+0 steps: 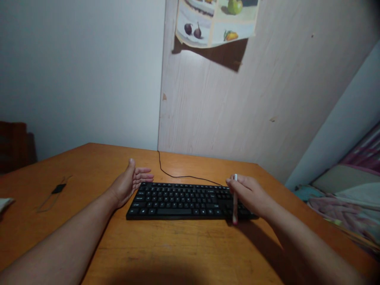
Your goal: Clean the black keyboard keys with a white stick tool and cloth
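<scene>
A black keyboard (178, 200) lies flat on the wooden table, its long side toward me. My left hand (129, 184) rests on edge at the keyboard's left end, thumb up and fingers stretched out, holding nothing. Over the keyboard's number-pad side, my right hand (249, 194) is closed around a slim pen-like stick (235, 208). The stick is upright, with a white top and a reddish lower tip; its exact kind is not clear. Part of the number pad is hidden behind this hand. A black cable (184, 176) runs from behind the keyboard to the table's back edge.
On the left of the wooden table (175, 253) lies a cord or strap with a black clip (58, 189). A pale object (4, 204) sits at the left edge. Walls stand behind, with a fruit picture sheet (216, 23). Bedding (338, 209) is at right, a chair (13, 146) at left.
</scene>
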### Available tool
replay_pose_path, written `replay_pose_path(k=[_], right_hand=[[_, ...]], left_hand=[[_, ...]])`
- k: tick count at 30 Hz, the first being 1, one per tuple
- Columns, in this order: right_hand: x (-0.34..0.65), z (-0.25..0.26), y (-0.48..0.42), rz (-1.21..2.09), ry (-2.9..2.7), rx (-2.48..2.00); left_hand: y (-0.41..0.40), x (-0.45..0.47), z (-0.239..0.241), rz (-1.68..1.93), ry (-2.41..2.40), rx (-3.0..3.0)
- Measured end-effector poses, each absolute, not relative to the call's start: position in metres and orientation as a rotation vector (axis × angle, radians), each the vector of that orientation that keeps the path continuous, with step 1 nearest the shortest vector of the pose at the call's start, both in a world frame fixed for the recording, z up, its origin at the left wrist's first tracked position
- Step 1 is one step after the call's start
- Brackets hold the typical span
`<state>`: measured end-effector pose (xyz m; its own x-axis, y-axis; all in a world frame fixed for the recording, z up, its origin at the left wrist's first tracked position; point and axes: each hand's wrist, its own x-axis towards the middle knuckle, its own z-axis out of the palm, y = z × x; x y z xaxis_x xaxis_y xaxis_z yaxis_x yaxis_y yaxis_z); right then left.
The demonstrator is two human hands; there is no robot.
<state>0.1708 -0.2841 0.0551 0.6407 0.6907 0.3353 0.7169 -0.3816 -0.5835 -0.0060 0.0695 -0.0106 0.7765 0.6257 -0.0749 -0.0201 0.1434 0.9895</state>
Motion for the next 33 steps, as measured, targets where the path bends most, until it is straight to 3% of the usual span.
replay_pose_path(k=[9, 14, 19, 21, 29, 33], right_hand=[[0.159, 0.035, -0.237, 0.114, -0.991, -1.79], [0.158, 0.029, -0.216, 0.224, -1.001, -1.821], [0.17, 0.039, -0.222, -0.278, -0.965, -2.156], [0.169, 0.043, -0.222, -0.326, -0.937, -2.112], [0.139, 0.034, -0.174, 0.322, -0.962, -1.721], [0.141, 0.036, -0.163, 0.138, -1.069, -1.932]], left_hand=[[0.068, -0.006, -0.01, 0.501, 0.541, 1.359], [0.069, -0.006, -0.011, 0.492, 0.533, 1.367], [0.068, -0.005, -0.012, 0.5, 0.532, 1.369], [0.068, -0.005, -0.012, 0.505, 0.531, 1.365], [0.07, -0.004, -0.016, 0.515, 0.519, 1.368], [0.07, -0.004, -0.016, 0.497, 0.521, 1.377]])
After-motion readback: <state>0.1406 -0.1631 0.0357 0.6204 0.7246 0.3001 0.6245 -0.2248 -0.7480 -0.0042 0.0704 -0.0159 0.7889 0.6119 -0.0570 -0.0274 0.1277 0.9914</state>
